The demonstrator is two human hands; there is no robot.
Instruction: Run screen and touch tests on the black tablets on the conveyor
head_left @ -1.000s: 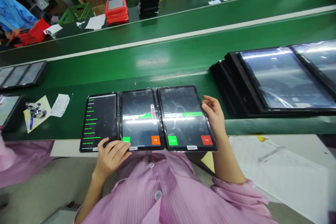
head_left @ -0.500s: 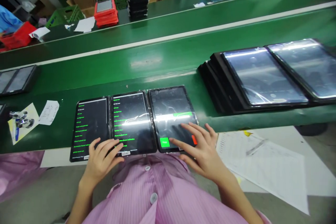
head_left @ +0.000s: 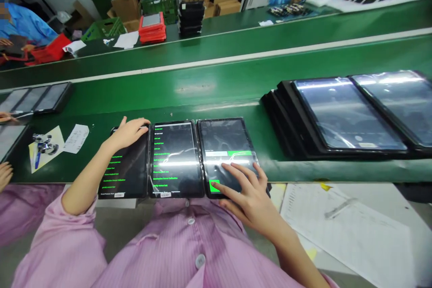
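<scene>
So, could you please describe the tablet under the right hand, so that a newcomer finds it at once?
Along the near edge of the green workbench, three tablets lie side by side. Take the rightmost tablet, under the right hand. Unlike its two neighbours, which show green text lists, it shows a green square.
</scene>
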